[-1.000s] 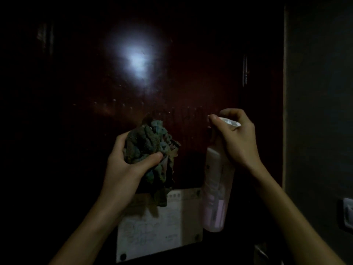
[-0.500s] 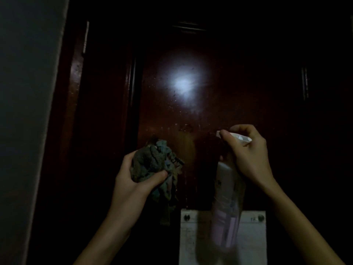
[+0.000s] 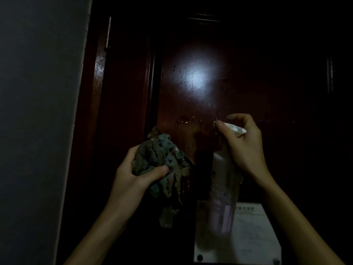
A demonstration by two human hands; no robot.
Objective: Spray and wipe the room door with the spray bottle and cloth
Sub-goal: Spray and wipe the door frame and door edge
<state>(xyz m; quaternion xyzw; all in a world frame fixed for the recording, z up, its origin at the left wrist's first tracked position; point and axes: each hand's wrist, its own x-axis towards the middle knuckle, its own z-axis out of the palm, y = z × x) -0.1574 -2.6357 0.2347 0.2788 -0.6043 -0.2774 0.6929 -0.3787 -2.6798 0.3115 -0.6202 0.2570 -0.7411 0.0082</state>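
A dark red-brown glossy door (image 3: pixel 267 92) fills the view, with a bright light glare and droplets on its upper panel. My left hand (image 3: pixel 131 178) grips a bunched grey-blue cloth (image 3: pixel 158 161) held close to the door at lower centre. My right hand (image 3: pixel 242 148) holds a white spray bottle (image 3: pixel 222 197) upright, a finger on its nozzle, which points at the door. A wet streak shows on the door just left of the nozzle.
A grey wall (image 3: pixel 38 111) stands at the left beside the door frame (image 3: pixel 99 92). A white paper notice (image 3: pixel 254 236) is fixed to the door below the bottle. The room is very dim.
The view has swung left, bringing the grey wall and door frame into sight. Both hands keep their hold. More droplets and a wet streak show on the door.
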